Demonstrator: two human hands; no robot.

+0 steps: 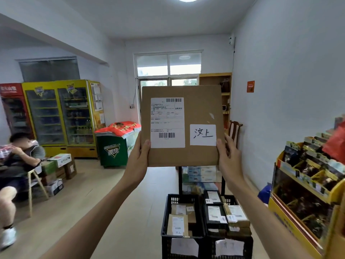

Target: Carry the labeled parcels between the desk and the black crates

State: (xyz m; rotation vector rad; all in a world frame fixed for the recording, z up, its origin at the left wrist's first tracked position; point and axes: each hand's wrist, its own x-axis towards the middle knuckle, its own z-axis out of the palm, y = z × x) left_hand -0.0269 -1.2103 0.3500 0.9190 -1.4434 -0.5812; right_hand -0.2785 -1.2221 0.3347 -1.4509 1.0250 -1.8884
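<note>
- Head view: a flat brown cardboard parcel (182, 126) is held upright at arm's length in the middle of the room, its face turned toward the camera, well above the floor and above the crates.
- The left hand (139, 156) has its grip on the parcel's lower left edge, thumb (146, 146) lying on the front face and the other fingers behind the cardboard.
- The right hand (228, 156) has its grip on the lower right edge in the same way, thumb (220, 146) on the front near the corner, fingers behind.
- On the parcel's face sit a white shipping label (167, 122) with two barcodes on the left and, to its right, a smaller white slip (203, 134) with handwritten characters.
- Below the parcel, on the floor, stand two black crates side by side: the left crate (166, 238) holds brown labeled parcels, the right crate (249, 240) holds black and brown labeled parcels stacked on one another.
- Each crate carries a white paper tag on its front wall; the writing on them is too blurred to read.
- Just behind the crates is a black-framed rack (180, 180) with boxed goods on it.
- At the right edge stands a yellow display stand (298, 184) with packaged goods.
- Against the left wall are yellow glass-door coolers (59, 116), with a green chest freezer (112, 150) near them.
- A person (20, 156) sits on a chair at the far left.
</note>
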